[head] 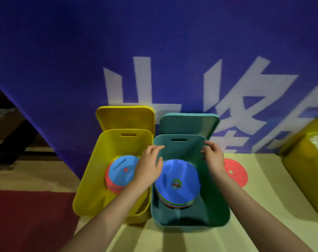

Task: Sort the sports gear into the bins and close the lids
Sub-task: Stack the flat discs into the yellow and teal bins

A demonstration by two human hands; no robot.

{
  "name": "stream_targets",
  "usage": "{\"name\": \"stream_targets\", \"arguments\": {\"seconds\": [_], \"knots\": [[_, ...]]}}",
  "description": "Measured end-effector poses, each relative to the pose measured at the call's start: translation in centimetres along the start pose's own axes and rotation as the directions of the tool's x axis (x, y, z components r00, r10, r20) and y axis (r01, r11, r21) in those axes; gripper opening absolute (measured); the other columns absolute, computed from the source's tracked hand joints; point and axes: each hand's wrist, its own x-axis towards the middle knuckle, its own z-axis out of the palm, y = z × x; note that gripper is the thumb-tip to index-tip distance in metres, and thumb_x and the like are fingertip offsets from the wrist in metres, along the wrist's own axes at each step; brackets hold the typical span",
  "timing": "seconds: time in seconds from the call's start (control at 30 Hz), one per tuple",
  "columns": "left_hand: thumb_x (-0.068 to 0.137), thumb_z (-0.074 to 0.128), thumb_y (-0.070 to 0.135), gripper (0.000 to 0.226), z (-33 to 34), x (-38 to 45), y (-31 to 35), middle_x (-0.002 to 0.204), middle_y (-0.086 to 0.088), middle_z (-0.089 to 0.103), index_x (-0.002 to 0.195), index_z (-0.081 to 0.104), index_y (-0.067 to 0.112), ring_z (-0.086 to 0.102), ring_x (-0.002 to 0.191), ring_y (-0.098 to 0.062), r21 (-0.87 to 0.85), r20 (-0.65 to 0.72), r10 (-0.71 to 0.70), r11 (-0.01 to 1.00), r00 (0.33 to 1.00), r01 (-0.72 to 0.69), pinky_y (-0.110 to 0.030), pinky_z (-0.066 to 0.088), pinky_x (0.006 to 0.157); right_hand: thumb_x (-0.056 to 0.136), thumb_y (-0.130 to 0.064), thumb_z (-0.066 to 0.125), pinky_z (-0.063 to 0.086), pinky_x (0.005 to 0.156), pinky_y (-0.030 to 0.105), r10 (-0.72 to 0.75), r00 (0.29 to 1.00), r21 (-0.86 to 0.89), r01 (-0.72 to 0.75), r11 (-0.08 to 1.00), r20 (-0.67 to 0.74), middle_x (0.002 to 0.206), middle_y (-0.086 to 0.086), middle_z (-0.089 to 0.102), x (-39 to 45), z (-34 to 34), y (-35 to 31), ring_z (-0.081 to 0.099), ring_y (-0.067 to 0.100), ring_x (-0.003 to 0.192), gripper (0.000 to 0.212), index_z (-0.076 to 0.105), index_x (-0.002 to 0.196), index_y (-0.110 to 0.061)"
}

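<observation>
Right edge: a yellow box (307,171) I see only partly, cut off.
Red disc (235,172): my right arm hides its left side.
Upper left: dark shapes, too blurred to name.

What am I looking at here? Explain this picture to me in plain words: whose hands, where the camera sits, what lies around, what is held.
No machine: a person wears a camera on the head, looking down at their own arms. The left hand and right hand hover over a green bin, fingers loosely curled, holding nothing. Inside it lies a stack of discs, a blue disc on top. Beside it stands a yellow bin with another disc stack. Both lids stand open behind. One red disc lies on the floor to the right.
</observation>
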Motion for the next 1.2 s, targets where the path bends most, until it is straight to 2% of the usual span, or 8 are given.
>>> {"name": "stream_targets", "arguments": {"seconds": [0.1,0.23,0.37,0.6,0.77,0.87,1.0,1.2], "knots": [[0.082,0.050,0.019,0.047,4.1,0.2,2.8,0.125,-0.010,0.053,0.128,0.057,0.014,0.051,0.117,-0.029,0.030,0.069,0.032,0.999,0.997,-0.034,-0.033,0.036,0.102,0.093,-0.008,0.044,0.047,0.067,0.034,0.074,0.993,-0.050,-0.078,0.996,-0.092,0.085,0.006,0.061,1.5,-5.6,2.7,0.057,0.021,0.073,0.030,0.056,0.120,-0.009],[0.086,0.057,0.015,0.055,6.6,0.9,3.1,0.140,-0.019,0.042,0.139,0.045,0.012,0.039,0.128,-0.037,0.186,0.021,-0.135,0.974,0.991,0.129,-0.045,0.032,0.108,0.093,-0.010,0.047,0.040,0.083,0.033,0.109,0.977,-0.304,-0.162,0.939,-0.183,0.114,0.017,0.063,3.8,-10.6,6.6,0.057,0.035,0.103,0.033,0.055,0.125,-0.006],[0.089,0.053,0.012,0.063,6.9,1.0,2.0,0.149,-0.019,0.030,0.148,0.029,0.010,0.031,0.135,-0.037,0.310,0.025,-0.229,0.927,0.973,0.210,-0.045,0.031,0.111,0.091,-0.020,0.053,0.039,0.099,0.037,0.193,0.979,-0.529,-0.197,0.825,-0.064,0.135,0.017,0.053,7.3,-13.1,11.3,0.051,0.035,0.121,0.047,0.046,0.135,-0.007],[0.089,0.052,0.007,0.050,6.4,1.1,3.0,0.143,-0.013,0.042,0.138,0.047,0.013,0.041,0.129,-0.032,0.363,-0.026,-0.111,0.925,0.994,0.113,-0.047,0.042,0.102,0.085,-0.054,0.057,0.043,0.098,0.047,0.264,0.962,-0.735,-0.225,0.639,-0.065,0.128,0.023,0.052,12.4,-14.7,16.8,0.048,0.042,0.117,0.073,0.039,0.136,-0.005],[0.087,0.053,0.005,0.064,6.2,1.8,1.9,0.146,-0.015,0.038,0.147,0.032,0.011,0.037,0.131,-0.034,0.493,-0.090,-0.282,0.821,0.955,0.289,-0.046,0.035,0.105,0.086,-0.053,0.057,0.039,0.099,0.046,0.236,0.967,-0.869,-0.194,0.456,-0.092,0.132,0.024,0.042,14.2,-13.7,17.6,0.039,0.038,0.122,0.083,0.017,0.147,-0.012],[0.083,0.053,-0.001,0.069,6.2,1.7,1.7,0.145,-0.018,0.038,0.147,0.031,0.011,0.037,0.130,-0.037,0.516,-0.094,-0.239,0.819,0.966,0.253,-0.047,0.035,0.105,0.082,-0.044,0.065,0.039,0.096,0.047,0.254,0.956,-0.838,-0.256,0.482,-0.145,0.130,0.025,0.041,15.1,-13.1,17.2,0.040,0.039,0.119,0.083,0.020,0.146,-0.016],[0.085,0.051,-0.001,0.067,6.0,1.5,1.6,0.145,-0.019,0.035,0.148,0.030,0.011,0.035,0.129,-0.038,0.498,-0.138,-0.315,0.797,0.939,0.341,-0.050,0.040,0.099,0.084,-0.014,0.054,0.047,0.091,0.046,0.210,0.977,-0.823,-0.147,0.548,-0.034,0.115,0.025,0.054,15.0,-14.2,16.8,0.054,0.044,0.106,0.039,0.050,0.120,-0.001],[0.085,0.046,-0.004,0.070,4.8,2.0,1.1,0.133,-0.022,0.043,0.150,0.023,0.009,0.045,0.114,-0.044,0.350,-0.078,-0.399,0.847,0.914,0.399,-0.052,0.042,0.091,0.092,-0.016,0.044,0.043,0.079,0.041,-0.009,1.000,-0.473,0.007,0.881,-0.001,0.109,0.022,0.064,7.7,-14.1,13.6,0.060,0.042,0.099,0.034,0.045,0.124,-0.004]]}}
